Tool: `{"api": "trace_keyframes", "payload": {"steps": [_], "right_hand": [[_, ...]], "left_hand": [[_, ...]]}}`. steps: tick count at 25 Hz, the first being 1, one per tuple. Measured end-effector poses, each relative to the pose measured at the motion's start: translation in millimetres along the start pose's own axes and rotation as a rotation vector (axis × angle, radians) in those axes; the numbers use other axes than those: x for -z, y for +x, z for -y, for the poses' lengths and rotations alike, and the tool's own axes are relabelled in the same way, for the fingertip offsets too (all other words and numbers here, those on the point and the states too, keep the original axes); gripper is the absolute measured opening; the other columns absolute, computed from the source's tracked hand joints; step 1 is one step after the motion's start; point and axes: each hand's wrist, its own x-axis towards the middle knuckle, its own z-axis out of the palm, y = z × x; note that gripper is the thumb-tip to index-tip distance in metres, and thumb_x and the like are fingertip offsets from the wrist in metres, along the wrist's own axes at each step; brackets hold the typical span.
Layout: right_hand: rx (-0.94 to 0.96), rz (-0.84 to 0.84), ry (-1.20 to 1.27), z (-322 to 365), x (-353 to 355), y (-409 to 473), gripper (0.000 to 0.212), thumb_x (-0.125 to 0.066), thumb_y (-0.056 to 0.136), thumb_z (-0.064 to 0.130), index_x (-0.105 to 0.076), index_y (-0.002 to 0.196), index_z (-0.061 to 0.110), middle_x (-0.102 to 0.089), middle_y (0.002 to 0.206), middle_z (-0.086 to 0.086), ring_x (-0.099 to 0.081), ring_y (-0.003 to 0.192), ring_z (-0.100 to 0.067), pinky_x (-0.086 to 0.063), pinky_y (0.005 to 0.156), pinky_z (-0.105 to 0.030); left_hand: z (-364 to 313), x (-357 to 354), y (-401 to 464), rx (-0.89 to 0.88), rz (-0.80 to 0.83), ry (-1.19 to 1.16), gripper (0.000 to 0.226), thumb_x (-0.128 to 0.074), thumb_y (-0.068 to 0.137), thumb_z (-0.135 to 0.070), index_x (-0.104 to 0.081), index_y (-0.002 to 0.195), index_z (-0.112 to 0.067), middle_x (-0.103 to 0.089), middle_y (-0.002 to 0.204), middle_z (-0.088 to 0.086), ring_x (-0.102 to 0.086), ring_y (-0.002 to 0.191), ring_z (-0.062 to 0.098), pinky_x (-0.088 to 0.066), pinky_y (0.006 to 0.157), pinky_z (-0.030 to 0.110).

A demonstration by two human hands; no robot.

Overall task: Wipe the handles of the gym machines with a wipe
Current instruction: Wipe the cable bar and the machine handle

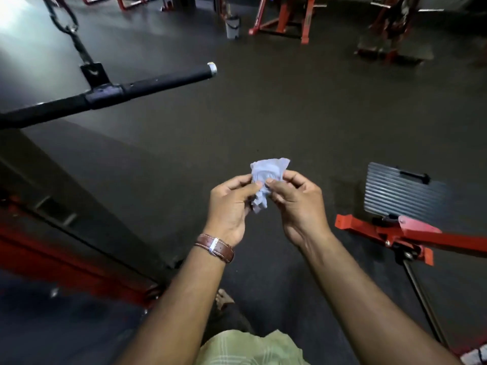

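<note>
Dark gym floor [290,106] bears red machine frames [283,19], perhaps a bin [233,27].

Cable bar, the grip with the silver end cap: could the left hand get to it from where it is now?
Probably yes. Only open air shows between the left hand and the cable bar, but both hands pinch the crumpled wipe, right hand included.
</note>
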Motion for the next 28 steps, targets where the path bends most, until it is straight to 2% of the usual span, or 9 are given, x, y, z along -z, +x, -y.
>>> {"api": "trace_keyframes", "payload": {"steps": [4,7,10,14,19,22,24,26,28], "right_hand": [[0.05,0.133,-0.1,-9,-16,85,0.028,-0.076,0.077,-0.008,-0.07,0.104,-0.005,-0.071,0.096,-0.018,-0.064,0.088,-0.024,-0.054,0.08,-0.037],[0.032,0.136,-0.091,3,-37,165,0.026,-0.074,0.08,-0.006,-0.071,0.106,-0.004,-0.07,0.099,-0.025,-0.065,0.094,-0.03,-0.054,0.09,-0.044],[-0.018,0.119,-0.088,14,-61,234,0.019,-0.072,0.083,-0.006,-0.071,0.102,-0.005,-0.068,0.089,-0.018,-0.065,0.088,-0.028,-0.055,0.082,-0.038],[-0.096,0.111,-0.049,15,-85,293,0.018,-0.069,0.086,-0.005,-0.072,0.103,-0.003,-0.071,0.098,-0.023,-0.068,0.087,-0.027,-0.056,0.078,-0.035],[-0.258,0.302,-0.078,2,-114,379,0.018,-0.061,0.09,-0.007,-0.072,0.103,-0.001,-0.074,0.097,-0.018,-0.071,0.085,-0.024,-0.058,0.075,-0.032],[-0.35,0.533,-0.125,8,-138,422,0.019,-0.056,0.092,-0.008,-0.072,0.1,-0.002,-0.074,0.087,-0.014,-0.071,0.076,-0.02,-0.056,0.066,-0.027],[-0.409,0.693,-0.109,21,-158,449,0.018,-0.055,0.094,-0.004,-0.072,0.093,-0.001,-0.073,0.081,-0.012,-0.07,0.073,-0.017,-0.056,0.065,-0.026],[-0.459,0.84,-0.052,32,-181,471,0.021,-0.056,0.097,0.004,-0.074,0.086,0.001,-0.072,0.08,-0.011,-0.067,0.075,-0.017,-0.057,0.069,-0.027],[-0.39,1.05,-0.126,36,-202,482,0.021,-0.058,0.096,0.005,-0.076,0.086,0.002,-0.074,0.086,-0.011,-0.068,0.08,-0.018,-0.056,0.072,-0.027]], "left_hand": [[-6,-15,97,-0.031,-0.03,0.031,0.011,-0.07,0.083,0.005,-0.072,0.08,-0.005,-0.066,0.07,0.014,-0.052,0.052,0.018,-0.037,0.048,0.024],[-31,-30,174,-0.026,-0.053,-0.006,0.01,-0.074,0.085,-0.011,-0.07,0.085,-0.003,-0.067,0.075,0.014,-0.06,0.057,0.017,-0.049,0.052,0.023],[-63,-44,242,-0.019,-0.036,-0.041,0.026,-0.076,0.082,-0.023,-0.068,0.088,0.001,-0.065,0.083,0.016,-0.062,0.066,0.019,-0.054,0.058,0.025],[-75,-46,292,-0.044,-0.075,-0.02,0.018,-0.07,0.09,-0.01,-0.069,0.096,0.007,-0.067,0.088,0.019,-0.065,0.07,0.02,-0.055,0.062,0.026],[-70,-21,349,-0.083,-0.329,-0.244,0.028,-0.059,0.088,0.005,-0.062,0.115,0.014,-0.07,0.105,0.025,-0.068,0.094,0.028,-0.06,0.085,0.041],[-72,-24,368,-0.192,-0.508,-0.381,0.03,-0.052,0.08,0.013,-0.063,0.107,0.008,-0.072,0.088,0.014,-0.069,0.089,0.025,-0.057,0.084,0.038],[-76,-33,376,-0.315,-0.645,-0.517,0.025,-0.055,0.07,0.004,-0.062,0.094,0.004,-0.069,0.083,0.014,-0.067,0.081,0.024,-0.056,0.077,0.034],[-81,-39,380,-0.45,-0.79,-0.725,0.02,-0.058,0.078,-0.021,-0.062,0.085,-0.003,-0.064,0.08,0.014,-0.061,0.073,0.024,-0.049,0.07,0.033],[-85,-40,380,-0.579,-0.857,-0.876,0.057,-0.042,0.094,-0.057,-0.065,0.096,-0.005,-0.066,0.087,0.014,-0.063,0.078,0.025,-0.047,0.075,0.034]]}}
